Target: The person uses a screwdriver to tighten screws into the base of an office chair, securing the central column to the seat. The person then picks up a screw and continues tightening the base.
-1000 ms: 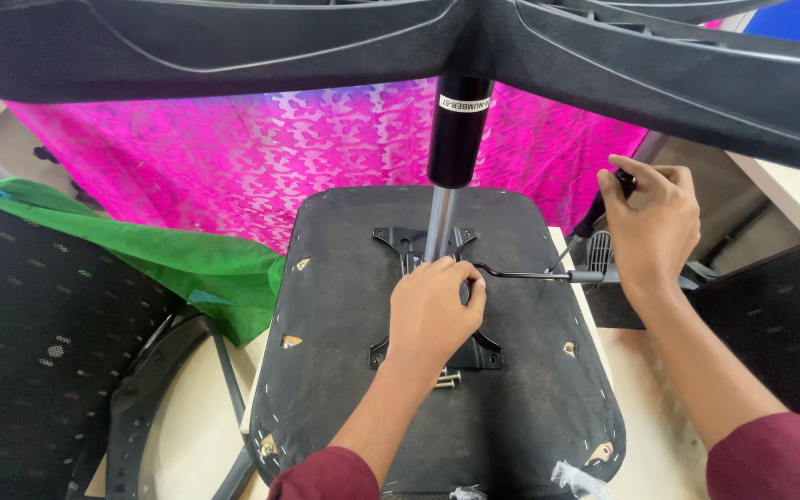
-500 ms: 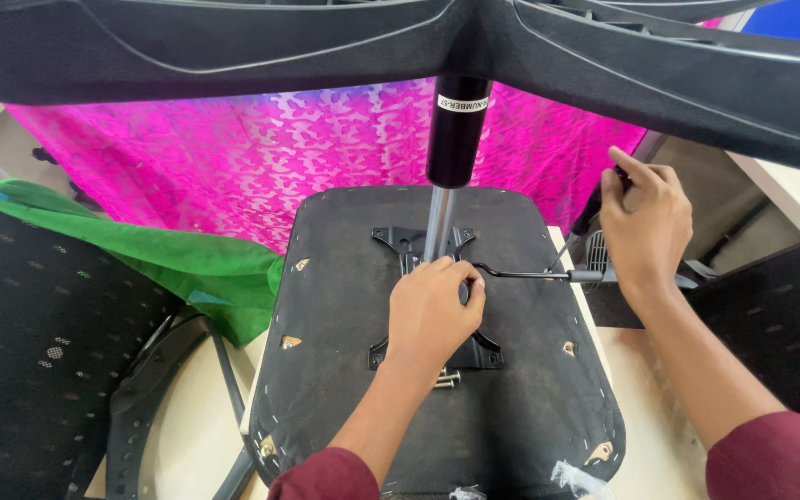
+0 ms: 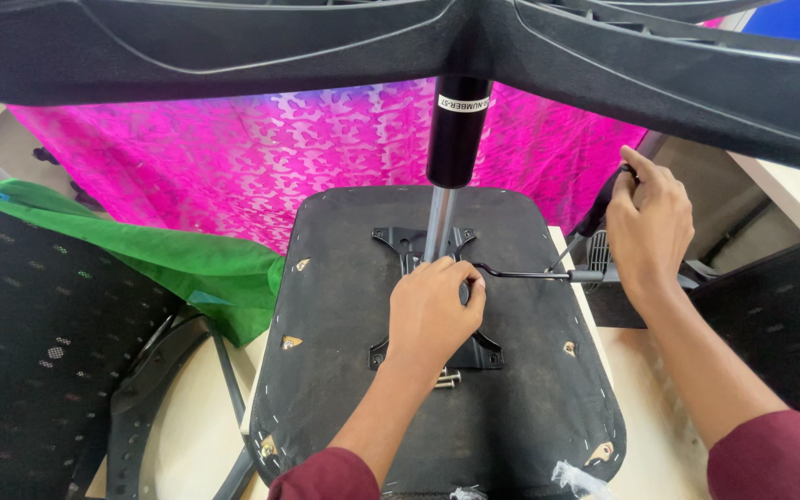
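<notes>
White rectangular label (image 3: 464, 105) wrapped around the black cylinder (image 3: 457, 139); dark print.

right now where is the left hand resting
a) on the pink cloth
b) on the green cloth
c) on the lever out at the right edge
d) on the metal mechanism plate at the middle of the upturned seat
d: the left hand lies on the black mechanism plate at the middle of the upturned seat, by the gas cylinder; the right hand grips the lever handle.

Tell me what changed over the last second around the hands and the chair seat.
Almost nothing. The right hand sits slightly higher on the black lever handle. The left hand stays on the mounting plate by the thin metal rod; the upturned seat is unmoved.
</notes>
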